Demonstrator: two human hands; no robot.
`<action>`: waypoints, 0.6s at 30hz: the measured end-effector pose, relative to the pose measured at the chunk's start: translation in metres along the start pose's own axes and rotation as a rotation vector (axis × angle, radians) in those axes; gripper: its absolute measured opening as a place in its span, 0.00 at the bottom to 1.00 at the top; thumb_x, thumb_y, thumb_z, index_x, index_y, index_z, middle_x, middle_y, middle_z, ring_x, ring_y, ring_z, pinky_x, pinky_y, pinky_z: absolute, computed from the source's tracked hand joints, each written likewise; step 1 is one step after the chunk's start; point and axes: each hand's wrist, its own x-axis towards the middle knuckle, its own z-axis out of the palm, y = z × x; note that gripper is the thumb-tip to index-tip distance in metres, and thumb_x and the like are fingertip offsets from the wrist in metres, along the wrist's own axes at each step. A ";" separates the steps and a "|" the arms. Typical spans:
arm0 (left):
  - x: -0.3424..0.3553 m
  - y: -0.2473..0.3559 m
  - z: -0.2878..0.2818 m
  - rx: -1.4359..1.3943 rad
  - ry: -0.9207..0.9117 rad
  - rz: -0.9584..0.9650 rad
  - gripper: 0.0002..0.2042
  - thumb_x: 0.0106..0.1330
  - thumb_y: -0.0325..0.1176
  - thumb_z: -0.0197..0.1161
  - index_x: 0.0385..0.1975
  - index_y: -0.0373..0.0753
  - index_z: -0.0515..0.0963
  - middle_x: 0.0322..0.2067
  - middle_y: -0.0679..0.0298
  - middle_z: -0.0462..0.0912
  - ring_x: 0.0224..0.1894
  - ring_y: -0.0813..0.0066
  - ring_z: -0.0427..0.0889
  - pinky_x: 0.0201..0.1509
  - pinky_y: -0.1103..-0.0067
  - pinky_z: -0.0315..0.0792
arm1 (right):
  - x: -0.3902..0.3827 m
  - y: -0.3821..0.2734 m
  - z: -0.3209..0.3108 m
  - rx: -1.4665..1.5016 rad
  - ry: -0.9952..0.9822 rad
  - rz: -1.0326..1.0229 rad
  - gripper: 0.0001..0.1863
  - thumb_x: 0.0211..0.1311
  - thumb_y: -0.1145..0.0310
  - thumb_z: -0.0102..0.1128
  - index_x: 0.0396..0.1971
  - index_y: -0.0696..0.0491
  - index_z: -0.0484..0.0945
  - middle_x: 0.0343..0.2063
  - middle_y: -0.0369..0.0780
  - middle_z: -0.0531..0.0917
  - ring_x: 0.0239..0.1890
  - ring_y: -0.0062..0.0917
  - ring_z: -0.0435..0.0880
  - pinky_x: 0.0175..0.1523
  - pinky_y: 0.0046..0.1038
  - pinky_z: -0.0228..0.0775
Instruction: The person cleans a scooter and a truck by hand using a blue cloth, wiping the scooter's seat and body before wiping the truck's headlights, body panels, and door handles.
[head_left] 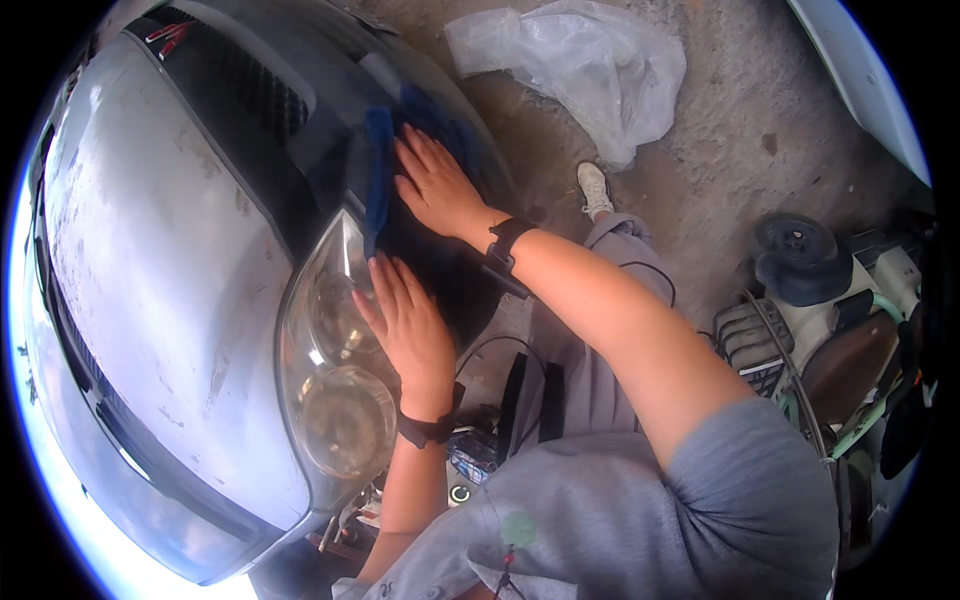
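A silver car's front fills the left side, with a clear headlight (345, 420) and a dark bumper (460, 80). My right hand (440, 190) lies with its fingers stretched out over a dark blue cloth (378, 170) spread on the bumper beside the grille. Lower down, my left hand (408, 325) rests flat at the headlight's edge. Its fingertips reach the lower end of the cloth, and its fingers are straight and slightly apart. Both wrists wear dark bands. Part of the cloth is hidden behind my right hand.
Crumpled clear plastic sheeting (590, 70) lies on the concrete floor (720, 150). At the right stands a scooter with a metal basket (752, 335) and a dark round object (800, 255). The car's hood (180, 270) has scuffs. Small items lie beneath the headlight.
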 end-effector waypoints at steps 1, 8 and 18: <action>-0.006 0.004 0.009 0.093 -0.043 0.071 0.28 0.63 0.31 0.52 0.64 0.29 0.61 0.68 0.53 0.58 0.73 0.64 0.49 0.74 0.57 0.36 | -0.025 0.015 0.001 0.117 0.025 0.144 0.29 0.70 0.55 0.41 0.63 0.60 0.62 0.66 0.50 0.60 0.68 0.42 0.58 0.72 0.41 0.46; -0.028 0.033 0.024 0.050 -0.255 0.252 0.29 0.62 0.27 0.46 0.65 0.28 0.59 0.68 0.52 0.58 0.74 0.63 0.48 0.74 0.57 0.38 | -0.173 0.048 0.030 -0.264 -0.058 0.962 0.23 0.69 0.57 0.40 0.49 0.60 0.74 0.62 0.59 0.62 0.68 0.57 0.52 0.68 0.58 0.42; 0.051 0.050 0.023 0.007 -0.162 0.150 0.33 0.60 0.35 0.59 0.64 0.27 0.59 0.69 0.51 0.55 0.73 0.61 0.50 0.75 0.58 0.36 | 0.029 0.103 0.048 -0.042 -0.009 0.686 0.33 0.64 0.57 0.44 0.61 0.69 0.61 0.64 0.66 0.53 0.67 0.58 0.54 0.71 0.48 0.42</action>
